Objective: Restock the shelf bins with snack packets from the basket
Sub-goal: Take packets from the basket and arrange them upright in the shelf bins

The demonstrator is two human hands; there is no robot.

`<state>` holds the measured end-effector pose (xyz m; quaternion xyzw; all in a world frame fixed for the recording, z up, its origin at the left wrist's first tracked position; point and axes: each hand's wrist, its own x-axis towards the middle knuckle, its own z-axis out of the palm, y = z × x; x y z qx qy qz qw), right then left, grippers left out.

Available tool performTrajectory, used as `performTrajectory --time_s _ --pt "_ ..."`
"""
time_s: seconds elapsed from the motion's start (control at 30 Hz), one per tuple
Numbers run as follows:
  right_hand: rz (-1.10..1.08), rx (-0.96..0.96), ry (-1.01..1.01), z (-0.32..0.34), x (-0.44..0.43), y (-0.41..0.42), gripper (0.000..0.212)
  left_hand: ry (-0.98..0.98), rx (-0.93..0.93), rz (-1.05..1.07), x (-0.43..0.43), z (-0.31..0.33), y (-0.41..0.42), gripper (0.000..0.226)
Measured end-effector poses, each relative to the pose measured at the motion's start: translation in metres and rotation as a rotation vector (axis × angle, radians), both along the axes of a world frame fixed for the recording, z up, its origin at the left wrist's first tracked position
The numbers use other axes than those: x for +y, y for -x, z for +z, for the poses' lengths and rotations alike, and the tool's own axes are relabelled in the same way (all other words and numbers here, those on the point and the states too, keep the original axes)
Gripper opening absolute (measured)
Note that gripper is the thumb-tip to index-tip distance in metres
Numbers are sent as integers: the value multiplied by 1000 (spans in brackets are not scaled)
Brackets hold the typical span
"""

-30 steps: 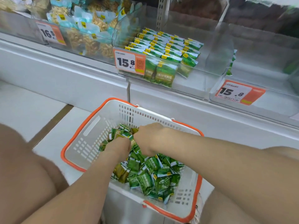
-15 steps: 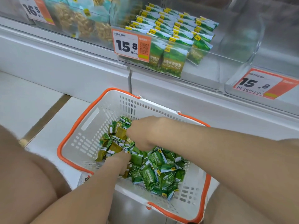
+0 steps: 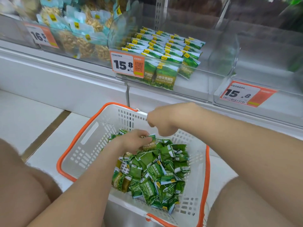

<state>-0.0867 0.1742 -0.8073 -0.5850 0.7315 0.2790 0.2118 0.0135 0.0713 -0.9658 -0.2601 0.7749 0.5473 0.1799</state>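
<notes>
My left hand (image 3: 134, 140) grasps packets (image 3: 151, 138) in the basket (image 3: 91, 128), bunching them for the bin (image 3: 193, 89). My right hand (image 3: 164, 122) is curled; I can't tell if it holds anything.

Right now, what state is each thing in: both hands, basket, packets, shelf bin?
White plastic basket with orange rim: on the floor, partly filled with green snack packets.
Left hand: grips a few of those packets inside the basket.
Right hand: curled above the basket's far rim; what it holds is hidden.
Middle clear plastic shelf bin: partly stocked, packets in upright rows on its left side.
</notes>
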Motion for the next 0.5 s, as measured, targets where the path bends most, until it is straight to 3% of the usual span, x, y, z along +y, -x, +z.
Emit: performTrajectory --time_s 0.1,0.2,0.33,0.43,0.5 --pt "-64 3 76 11 15 22 31 -161 210 77 8 46 6 25" --pt "-175 -105 217 22 28 35 61 -149 412 146 18 87 11 16" --pt "-362 -331 481 35 43 39 34 -240 547 319 23 113 12 19" --pt "-515 -444 505 42 52 42 37 -269 577 354 28 119 11 19" --pt "-545 -456 504 46 57 41 40 -147 600 351 32 122 12 16"
